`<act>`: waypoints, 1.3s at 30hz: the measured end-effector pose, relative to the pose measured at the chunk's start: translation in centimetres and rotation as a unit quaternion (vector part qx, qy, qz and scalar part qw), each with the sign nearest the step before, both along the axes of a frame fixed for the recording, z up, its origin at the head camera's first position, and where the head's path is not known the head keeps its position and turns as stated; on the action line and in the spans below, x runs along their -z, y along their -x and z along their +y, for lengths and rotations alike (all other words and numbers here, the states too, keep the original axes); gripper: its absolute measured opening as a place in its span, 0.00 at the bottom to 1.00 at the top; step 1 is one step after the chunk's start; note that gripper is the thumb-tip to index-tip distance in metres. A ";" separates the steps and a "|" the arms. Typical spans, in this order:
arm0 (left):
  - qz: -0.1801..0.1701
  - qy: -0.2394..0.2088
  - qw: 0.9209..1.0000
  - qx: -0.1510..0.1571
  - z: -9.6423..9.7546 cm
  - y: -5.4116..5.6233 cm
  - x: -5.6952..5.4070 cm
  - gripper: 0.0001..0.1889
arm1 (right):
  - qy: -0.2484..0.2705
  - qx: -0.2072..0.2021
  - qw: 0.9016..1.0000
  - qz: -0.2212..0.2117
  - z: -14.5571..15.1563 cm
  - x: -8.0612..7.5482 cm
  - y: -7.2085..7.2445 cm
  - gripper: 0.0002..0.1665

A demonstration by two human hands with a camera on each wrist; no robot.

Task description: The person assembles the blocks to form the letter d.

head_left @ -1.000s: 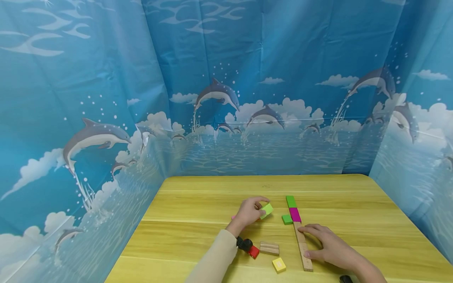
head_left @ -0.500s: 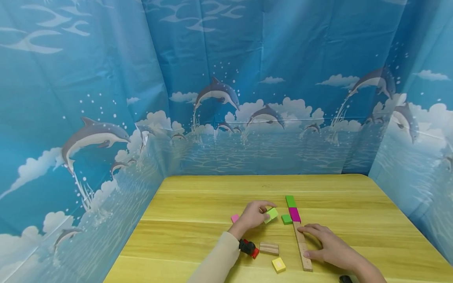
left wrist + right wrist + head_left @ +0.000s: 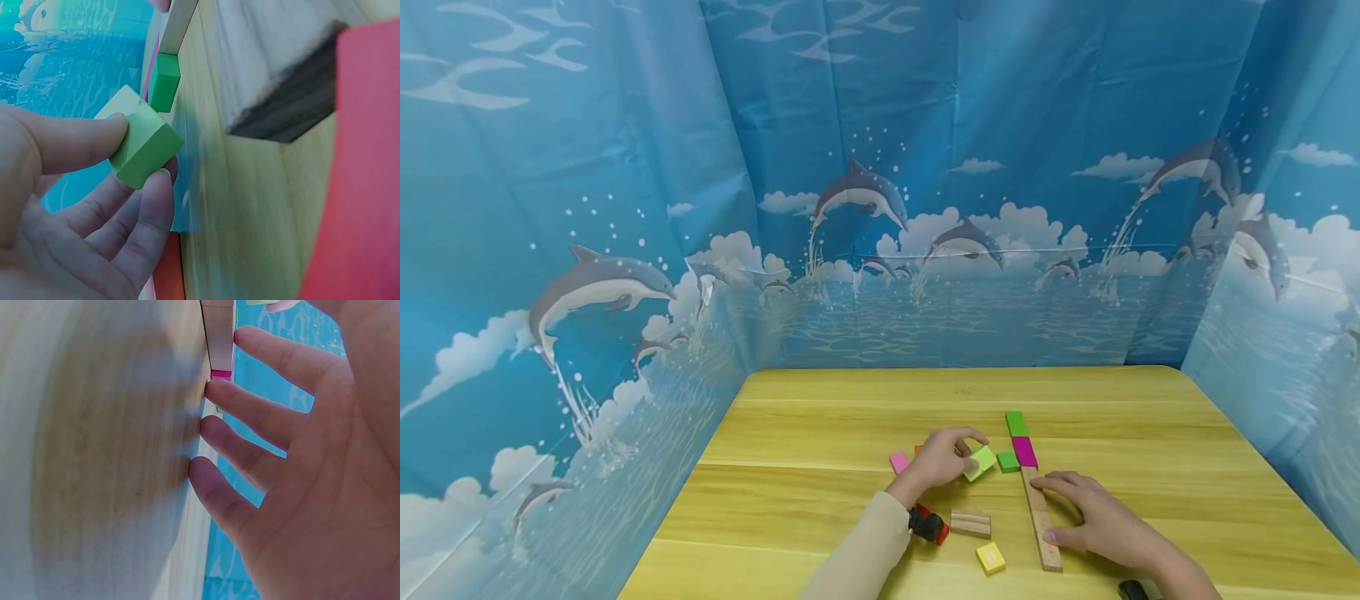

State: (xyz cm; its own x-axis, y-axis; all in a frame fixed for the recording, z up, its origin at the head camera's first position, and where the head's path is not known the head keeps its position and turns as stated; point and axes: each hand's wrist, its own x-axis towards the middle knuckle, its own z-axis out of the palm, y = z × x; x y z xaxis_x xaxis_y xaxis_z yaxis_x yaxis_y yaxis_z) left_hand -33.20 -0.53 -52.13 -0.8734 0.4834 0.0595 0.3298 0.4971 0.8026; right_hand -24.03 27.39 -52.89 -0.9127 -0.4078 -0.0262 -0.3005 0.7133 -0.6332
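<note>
While the right hand (image 3: 1097, 512) rests at the near portion of the row, its fingers spread apart and lightly bent with nothing gripped, the left hand (image 3: 942, 457) pinches a light green block (image 3: 980, 464) between thumb and fingers; the light green block is tilted, and it is positioned to the left of the row, near a small green block (image 3: 1007, 462); whether these two blocks touch cannot be told. The row comprises a wooden strip (image 3: 1041, 521) at the near end, a magenta block (image 3: 1025, 452) adjoining its far end, and a bright green block (image 3: 1016, 424) beyond that; the small green block lies beside the magenta block, on its left side. The right index fingertip and thumb are placed along the right edge of the wooden strip; in the right wrist view, the other visible fingertips reach down to the counter (image 3: 790, 467). Located to the left of the wooden strip are a striped wooden block (image 3: 971, 523) and, nearer the person, a yellow block (image 3: 990, 558); a red block (image 3: 943, 535) is partly hidden by the black wrist unit (image 3: 927, 524); a pink block (image 3: 898, 462) lies just beyond the left wrist; a dolphin-print curtain (image 3: 880, 125) stands behind the counter.
</note>
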 end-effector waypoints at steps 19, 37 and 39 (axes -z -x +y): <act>0.001 0.044 0.999 -0.008 0.7 -0.4 0.2 0.14 | 0.004 -0.013 1.000 0.004 0.0 -0.3 -0.3 0.44; 0.045 0.120 0.991 -0.031 1.3 -0.5 0.3 0.10 | 0.004 -0.003 1.000 0.000 -0.1 -0.2 -0.1 0.43; 0.045 0.124 0.991 -0.031 1.4 -0.5 0.4 0.10 | 0.006 -0.004 1.000 -0.002 -0.1 -0.2 -0.1 0.43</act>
